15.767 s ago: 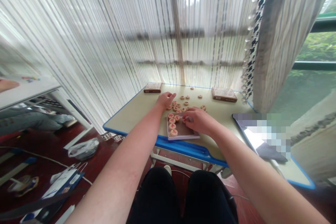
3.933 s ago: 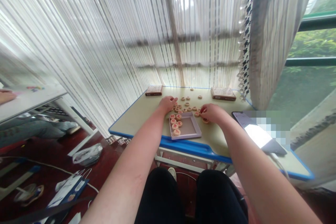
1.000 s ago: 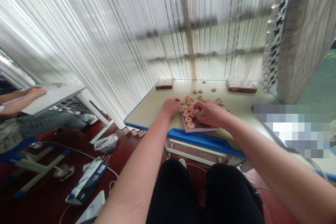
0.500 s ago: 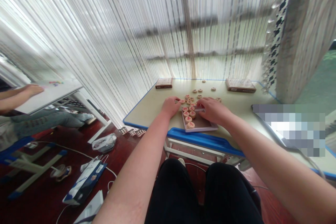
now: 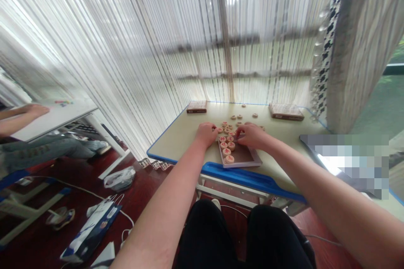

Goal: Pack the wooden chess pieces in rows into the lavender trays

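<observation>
An open shallow box (image 5: 244, 164) lies near the table's front edge, with several round xiangqi pieces (image 5: 224, 145) bearing red characters along its left side. My left hand (image 5: 206, 134) is at the box's far left corner, fingers curled, their tips at the edge of a piece (image 5: 220, 130) outside the box. Over the box's far side is my right hand (image 5: 251, 135), thumb and fingers drawn together; what they hold, if anything, is hidden. Loose pieces (image 5: 225, 125) cluster between and beyond my hands. A few others (image 5: 255, 115) are scattered farther back.
Two flat closed boxes, one on the left (image 5: 197, 106) and one on the right (image 5: 286, 111), stand at the back of the table (image 5: 172, 143). A blurred-out device (image 5: 337, 164) lies at the right. Another person's hand (image 5: 38, 110) rests on a neighbouring table; bags (image 5: 120, 178) lie on the floor.
The whole view has shifted, so the table appears slightly lower. My right hand has drawn its fingers closer together over the box's far edge. My left hand remains beside the same piece.
</observation>
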`<state>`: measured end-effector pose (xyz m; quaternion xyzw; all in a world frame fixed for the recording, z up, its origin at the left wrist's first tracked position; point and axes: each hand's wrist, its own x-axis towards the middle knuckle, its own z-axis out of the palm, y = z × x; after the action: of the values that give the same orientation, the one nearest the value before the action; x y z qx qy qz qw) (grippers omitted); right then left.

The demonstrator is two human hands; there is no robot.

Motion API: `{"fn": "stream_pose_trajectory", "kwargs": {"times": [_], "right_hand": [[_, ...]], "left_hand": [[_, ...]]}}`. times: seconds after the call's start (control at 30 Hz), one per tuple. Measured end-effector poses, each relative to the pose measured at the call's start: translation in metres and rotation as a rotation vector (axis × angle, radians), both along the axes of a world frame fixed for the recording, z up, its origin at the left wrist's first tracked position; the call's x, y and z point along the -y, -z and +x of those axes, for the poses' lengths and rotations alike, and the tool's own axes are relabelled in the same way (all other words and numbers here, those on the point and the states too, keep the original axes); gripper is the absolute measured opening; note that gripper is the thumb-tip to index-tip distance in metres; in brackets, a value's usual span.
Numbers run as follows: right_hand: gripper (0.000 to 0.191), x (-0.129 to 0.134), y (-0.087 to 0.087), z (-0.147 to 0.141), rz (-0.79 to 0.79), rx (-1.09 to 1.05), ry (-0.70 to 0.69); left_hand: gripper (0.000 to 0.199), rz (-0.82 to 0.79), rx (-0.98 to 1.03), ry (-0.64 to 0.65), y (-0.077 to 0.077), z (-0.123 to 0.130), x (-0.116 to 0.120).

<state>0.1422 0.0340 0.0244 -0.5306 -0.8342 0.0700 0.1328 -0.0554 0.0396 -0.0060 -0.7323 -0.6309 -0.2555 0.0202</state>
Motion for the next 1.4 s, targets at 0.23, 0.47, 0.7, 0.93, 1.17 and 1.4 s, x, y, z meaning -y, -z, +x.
{"fn": "stream_pose_trajectory", "kwargs": {"times": [0.23, 0.47, 0.7, 0.93, 1.17, 1.4], "right_hand": [[0.053, -0.01, -0.001, -0.001, -0.091, -0.044, 0.072], [0.067, -0.003, 0.002, -0.004, -0.046, -0.126, 0.075], [0.057, -0.007, 0.006, -0.004, -0.04, -0.103, 0.022], [0.05, -0.01, 0.008, -0.004, 0.004, -0.099, -0.026], [0.047, -0.012, 0.009, -0.005, 0.04, -0.075, -0.051], [0.044, -0.015, 0.01, -0.003, 0.081, -0.014, -0.048]], "left_hand": [[0.024, 0.029, -0.013, -0.002, 0.0, 0.0, -0.001], [0.023, 0.023, 0.027, -0.009, 0.0, 0.0, -0.001], [0.023, 0.047, 0.029, 0.008, 0.003, -0.002, -0.004], [0.023, 0.024, 0.024, -0.009, 0.0, 0.0, -0.001], [0.024, -0.001, 0.02, -0.023, -0.002, 0.0, 0.0], [0.029, -0.006, 0.014, 0.048, -0.001, -0.001, 0.0]]}}
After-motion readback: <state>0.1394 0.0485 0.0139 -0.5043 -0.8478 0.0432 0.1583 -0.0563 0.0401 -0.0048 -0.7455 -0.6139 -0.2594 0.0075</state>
